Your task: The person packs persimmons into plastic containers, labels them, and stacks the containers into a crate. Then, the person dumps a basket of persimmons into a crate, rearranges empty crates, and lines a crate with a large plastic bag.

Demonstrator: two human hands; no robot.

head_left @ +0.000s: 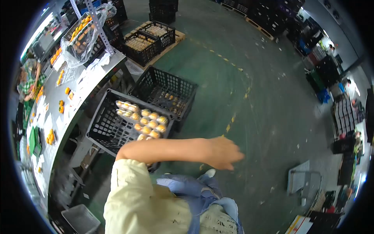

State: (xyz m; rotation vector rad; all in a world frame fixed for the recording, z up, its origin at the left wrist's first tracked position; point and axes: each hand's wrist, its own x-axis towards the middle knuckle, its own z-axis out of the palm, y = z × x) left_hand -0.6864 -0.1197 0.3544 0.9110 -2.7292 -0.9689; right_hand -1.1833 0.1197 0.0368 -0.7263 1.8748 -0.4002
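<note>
Watching through the head camera, I see the left hand [226, 153] held out across the body with the green floor [198, 124] behind it, the bare forearm [167, 151] hiding the near corner of a black crate [103, 132]. Blur smears the fingers, so I cannot tell whether they are spread, pressed together or pinching something; the right hand is out of my view, so I cannot tell its grip either. Packs of round yellow-orange fruit [150, 123] sit inside that crate, toward its right side, the nearest partly covered by the forearm. Just beyond stands a second black crate [156, 78], and a long workbench [58, 93] curves along the left.
</note>
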